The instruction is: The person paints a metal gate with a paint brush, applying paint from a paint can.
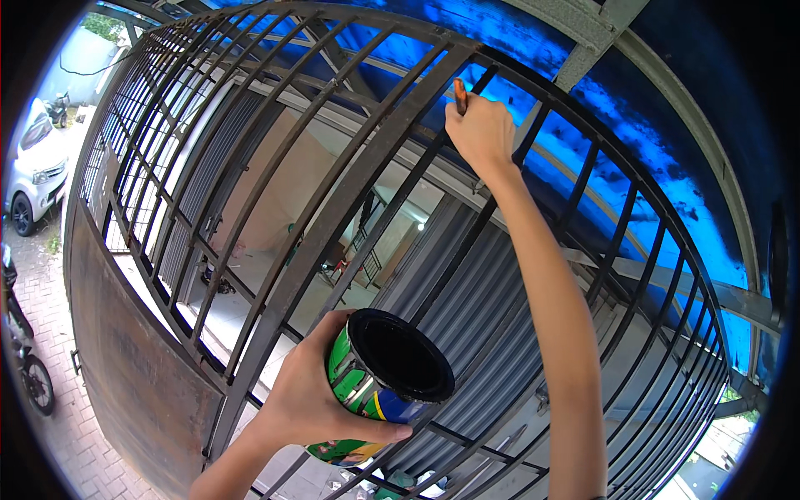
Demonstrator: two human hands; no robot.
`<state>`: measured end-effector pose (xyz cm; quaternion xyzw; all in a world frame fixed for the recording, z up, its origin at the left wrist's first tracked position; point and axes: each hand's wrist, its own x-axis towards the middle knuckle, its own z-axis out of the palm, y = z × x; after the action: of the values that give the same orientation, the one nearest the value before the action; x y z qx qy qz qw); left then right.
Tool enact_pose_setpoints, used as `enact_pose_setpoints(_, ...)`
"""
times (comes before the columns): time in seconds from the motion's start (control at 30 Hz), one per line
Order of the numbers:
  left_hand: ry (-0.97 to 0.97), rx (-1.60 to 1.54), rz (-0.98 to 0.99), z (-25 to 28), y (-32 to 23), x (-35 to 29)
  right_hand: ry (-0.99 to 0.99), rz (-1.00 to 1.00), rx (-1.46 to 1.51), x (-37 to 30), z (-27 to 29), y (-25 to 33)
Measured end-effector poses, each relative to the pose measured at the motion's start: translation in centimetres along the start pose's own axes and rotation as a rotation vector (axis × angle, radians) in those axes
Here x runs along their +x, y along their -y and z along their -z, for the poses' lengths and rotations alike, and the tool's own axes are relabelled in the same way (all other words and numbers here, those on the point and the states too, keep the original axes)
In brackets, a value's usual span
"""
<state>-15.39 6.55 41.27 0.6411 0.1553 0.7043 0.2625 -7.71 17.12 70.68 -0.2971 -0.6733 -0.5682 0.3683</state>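
A paint can [354, 392], green and blue with a black-smeared rim and dark paint inside, is gripped round its side by my left hand [304, 392]. It is tilted slightly in front of the bars. My right hand [486, 133] is raised high at the metal gate [354, 183], its fingers closed round a paintbrush, of which the orange-brown handle [460, 96] sticks up above the fist. The brush's bristles are hidden behind the hand. Near the right hand the bars look glossy black, while those further left look duller and brownish.
A brown sheet-metal panel [137, 342] fills the gate's lower left. Behind the bars are a grey corrugated shutter [467, 283] and a room. Blue roofing [667, 183] on steel beams hangs overhead. A white car [40, 171] and a motorcycle [35, 379] stand outside at left.
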Motion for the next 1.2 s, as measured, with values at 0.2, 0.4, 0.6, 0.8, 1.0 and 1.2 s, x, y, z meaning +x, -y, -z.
enact_pose_setpoints(0.2, -0.002, -0.025, -0.004, -0.2, -0.1, 0.0, -0.449, -0.131, 0.377, -0.9, -1.0, -2.0)
enact_pose_setpoints(0.4, 0.01, -0.035, 0.015, -0.1, -0.1, 0.0, -0.141, -0.118, 0.142, -1.6, 2.6, -3.2)
enact_pose_setpoints(0.6, 0.01, -0.043, 0.021, -0.4, -0.2, 0.2, 0.025, -0.005, -0.045, -0.9, 1.9, 0.2)
enact_pose_setpoints(0.8, 0.018, -0.036, 0.006, -0.3, -0.3, 0.1, -0.457, -0.197, 0.379, 0.1, -1.5, 0.1)
enact_pose_setpoints(1.0, 0.012, -0.052, 0.004, -0.1, -0.6, 0.1, -0.398, -0.177, 0.427, -3.7, -0.6, -3.1)
enact_pose_setpoints(1.2, 0.019, -0.057, 0.003, -0.3, -0.5, 0.2, -0.016, 0.002, -0.023, -2.6, 3.3, -2.1)
